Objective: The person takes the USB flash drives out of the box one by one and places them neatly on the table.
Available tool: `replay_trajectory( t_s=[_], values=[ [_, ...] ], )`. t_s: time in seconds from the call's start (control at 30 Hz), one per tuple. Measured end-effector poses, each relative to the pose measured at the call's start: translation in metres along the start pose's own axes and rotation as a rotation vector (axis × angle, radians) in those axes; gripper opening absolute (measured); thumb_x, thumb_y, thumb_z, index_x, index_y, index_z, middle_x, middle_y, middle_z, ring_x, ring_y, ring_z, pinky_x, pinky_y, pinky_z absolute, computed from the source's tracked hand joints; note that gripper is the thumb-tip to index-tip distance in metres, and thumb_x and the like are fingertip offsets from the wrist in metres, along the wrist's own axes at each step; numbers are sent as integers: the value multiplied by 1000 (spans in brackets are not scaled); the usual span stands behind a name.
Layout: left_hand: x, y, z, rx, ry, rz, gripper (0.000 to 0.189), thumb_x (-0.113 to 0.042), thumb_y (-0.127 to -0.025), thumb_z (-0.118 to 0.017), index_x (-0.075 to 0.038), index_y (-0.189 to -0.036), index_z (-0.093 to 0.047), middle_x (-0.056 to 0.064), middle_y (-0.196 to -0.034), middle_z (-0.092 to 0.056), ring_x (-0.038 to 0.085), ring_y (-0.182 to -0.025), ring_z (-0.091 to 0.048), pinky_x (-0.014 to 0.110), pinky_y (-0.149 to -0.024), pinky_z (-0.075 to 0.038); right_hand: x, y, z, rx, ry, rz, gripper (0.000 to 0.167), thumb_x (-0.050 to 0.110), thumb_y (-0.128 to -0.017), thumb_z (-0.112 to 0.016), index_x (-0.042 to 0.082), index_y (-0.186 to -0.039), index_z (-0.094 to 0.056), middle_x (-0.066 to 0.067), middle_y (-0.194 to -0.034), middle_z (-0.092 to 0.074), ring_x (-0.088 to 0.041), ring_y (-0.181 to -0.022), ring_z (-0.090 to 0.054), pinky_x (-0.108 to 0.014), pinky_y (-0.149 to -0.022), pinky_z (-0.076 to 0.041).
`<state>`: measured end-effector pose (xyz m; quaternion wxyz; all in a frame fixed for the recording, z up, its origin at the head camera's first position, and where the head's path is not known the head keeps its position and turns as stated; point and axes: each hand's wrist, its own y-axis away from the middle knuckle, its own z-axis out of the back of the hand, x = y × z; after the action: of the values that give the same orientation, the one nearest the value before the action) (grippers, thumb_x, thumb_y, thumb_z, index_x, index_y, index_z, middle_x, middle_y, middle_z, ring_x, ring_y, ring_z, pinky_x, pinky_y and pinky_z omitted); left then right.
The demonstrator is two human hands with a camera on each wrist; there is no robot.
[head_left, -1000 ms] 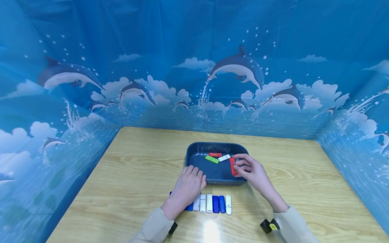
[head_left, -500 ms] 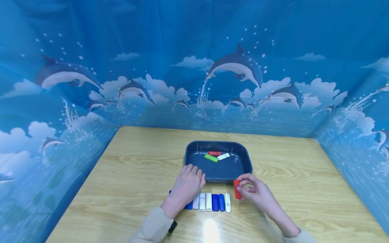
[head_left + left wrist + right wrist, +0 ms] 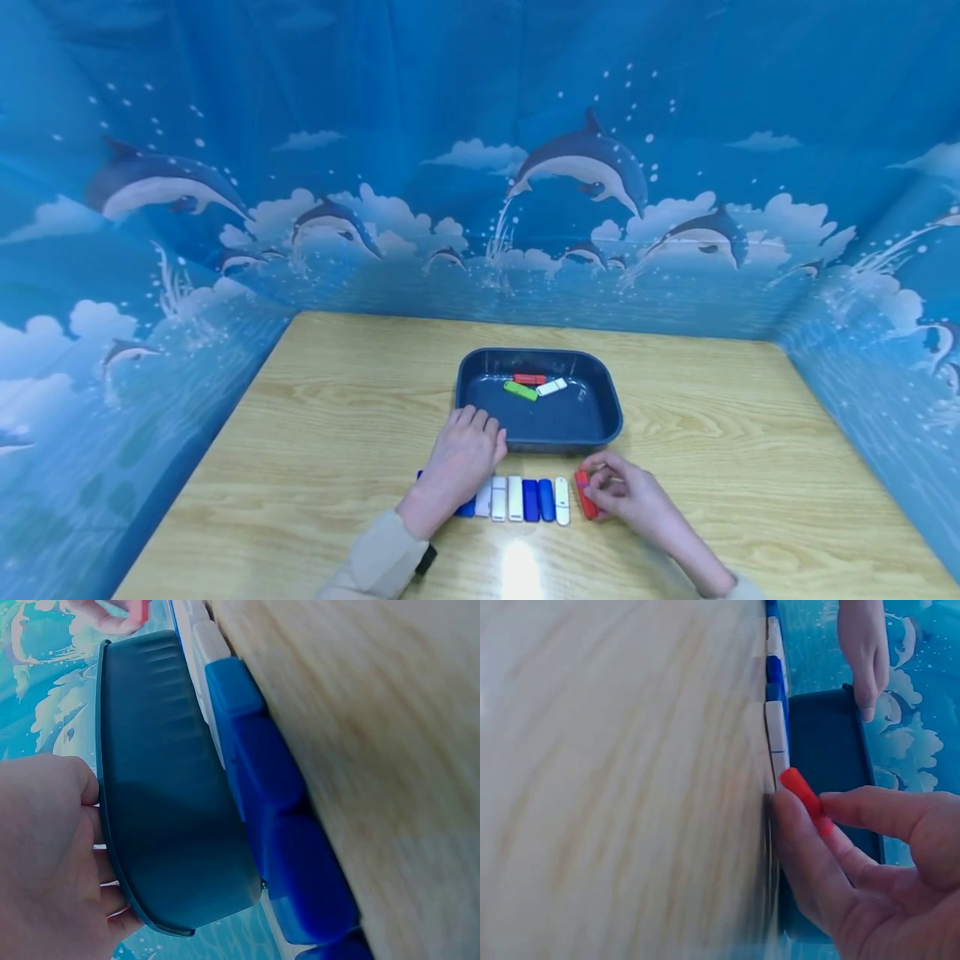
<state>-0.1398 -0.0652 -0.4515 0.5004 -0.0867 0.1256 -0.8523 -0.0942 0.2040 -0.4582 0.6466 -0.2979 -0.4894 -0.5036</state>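
Note:
My right hand [image 3: 637, 500] pinches a red USB stick [image 3: 585, 495] between thumb and fingers, close over the table at the right end of a row of USB sticks. In the right wrist view the red USB stick [image 3: 802, 793] tilts beside the white end one [image 3: 777, 727]. The row holds several white and blue sticks [image 3: 531, 500], side by side; my left forearm hides its left part. My left hand [image 3: 463, 450] grips the near left rim of a dark blue tray [image 3: 562, 423], fingers hooked over the edge. Inside lie a red [image 3: 529, 379], a green [image 3: 521, 390] and a white USB stick [image 3: 552, 387].
The wooden table [image 3: 360, 392] extends around the tray and row. A blue curtain [image 3: 420, 183] with printed dolphins stands behind and along both sides.
My right hand has brought the red USB stick out of the tray, over its near rim and down beside the row's right end. My left hand has stayed at the tray rim.

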Motion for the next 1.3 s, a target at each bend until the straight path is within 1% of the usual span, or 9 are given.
replay_trajectory(
  t_s=[0.13, 0.23, 0.43, 0.6, 0.7, 1.0, 1.17, 1.23, 1.3],
  values=[
    [0, 0, 0, -4, -1, -2, 33, -34, -105, -49, -9, -103, -71, 3, -96, -69, 21, -97, -61, 39, -97, -50, -2, -1, -3, 9, 52, -13, 27, -3, -90, -70, -8, -113, -58, -11, -90, -62, -17, -73, -68, -31, -61, -61],
    [0, 0, 0, -5, -3, 1, 33, -34, -105, -48, -9, -103, -71, 3, -96, -69, 21, -97, -61, 39, -98, -49, 0, -3, -5, -2, 100, -29, 27, -2, -88, -72, -8, -110, -60, -10, -88, -63, -17, -69, -67, -30, -59, -60],
    [-1, 0, 0, -9, -9, -6, 33, -34, -105, -49, -9, -103, -71, 3, -96, -69, 21, -97, -61, 38, -97, -50, 5, -5, -10, -63, 246, -86, 22, -2, -84, -74, -2, -104, -65, -4, -82, -63, -16, -59, -63, -27, -52, -56],
    [-1, 0, 0, -4, -4, -3, 33, -34, -105, -48, -9, -103, -71, 3, -95, -69, 20, -96, -60, 38, -97, -50, 8, -5, -13, -94, 310, -117, 22, -2, -84, -74, 1, -103, -65, -2, -79, -62, -17, -57, -62, -27, -49, -54],
    [-1, 0, 1, -4, 3, 0, 33, -34, -105, -48, -9, -103, -71, 3, -95, -68, 21, -96, -60, 38, -97, -49, 10, -5, -15, -102, 327, -130, 21, -2, -84, -75, 2, -102, -64, -1, -79, -62, -16, -55, -62, -27, -48, -54],
    [0, 1, 0, -8, 3, 2, 33, -33, -105, -49, -9, -102, -71, 2, -94, -68, 20, -95, -60, 38, -97, -49, 11, -8, -20, -79, 294, -138, 22, -5, -86, -72, 1, -105, -63, -4, -81, -61, -18, -53, -64, -27, -48, -55],
    [-1, 0, 0, -3, 4, 2, 34, -34, -105, -48, -9, -102, -71, 3, -94, -68, 20, -96, -60, 38, -97, -49, 16, -5, -18, -108, 308, -148, 20, -2, -88, -71, 2, -106, -65, -3, -80, -61, -18, -55, -64, -26, -50, -55],
    [0, 0, 0, -4, 5, 3, 34, -34, -105, -48, -9, -102, -71, 3, -94, -68, 21, -96, -60, 38, -97, -49, 19, -4, -15, -107, 323, -138, 16, 0, -89, -70, 4, -104, -66, -3, -79, -62, -18, -56, -64, -26, -51, -55],
    [0, 0, 0, -4, 5, 4, 34, -34, -105, -48, -9, -102, -71, 3, -94, -68, 21, -96, -60, 39, -97, -49, 22, -3, -11, -103, 350, -103, 12, 4, -90, -71, 6, -102, -67, -2, -77, -64, -17, -56, -64, -26, -51, -54]
  ],
)
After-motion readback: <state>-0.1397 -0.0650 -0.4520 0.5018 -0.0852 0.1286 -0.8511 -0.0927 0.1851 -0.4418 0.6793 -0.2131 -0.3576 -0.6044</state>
